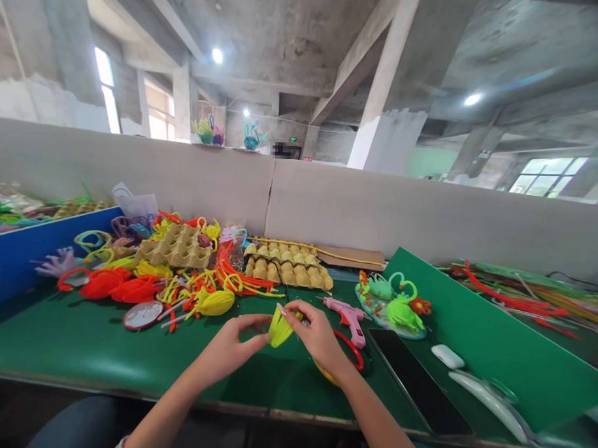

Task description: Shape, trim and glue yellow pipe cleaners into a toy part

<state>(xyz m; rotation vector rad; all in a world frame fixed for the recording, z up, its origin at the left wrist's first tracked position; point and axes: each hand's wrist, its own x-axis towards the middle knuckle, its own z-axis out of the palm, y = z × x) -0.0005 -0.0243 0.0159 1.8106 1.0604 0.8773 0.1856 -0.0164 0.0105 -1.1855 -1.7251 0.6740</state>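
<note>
Between my two hands, above the green tabletop (176, 357), is a bundle of yellow pipe cleaners (279, 329) bent side by side into a curved shape. My left hand (240, 343) pinches its lower left edge between thumb and fingers. At the upper right, my right hand (317, 332) grips it, with the fingertips over its top. Just behind my right hand lies a pink glue gun (347, 317). Red-handled scissors (351, 350) are partly hidden under that hand, and a yellow strip shows below the wrist.
To the left lie red pipe-cleaner shapes (115, 284), a yellow one (216, 303) and a small round dish (143, 315). Egg trays (288, 263) stand at the back. A decorated swan piece (404, 309), a phone (418, 378) and a white case (447, 355) are by the green divider (491, 335).
</note>
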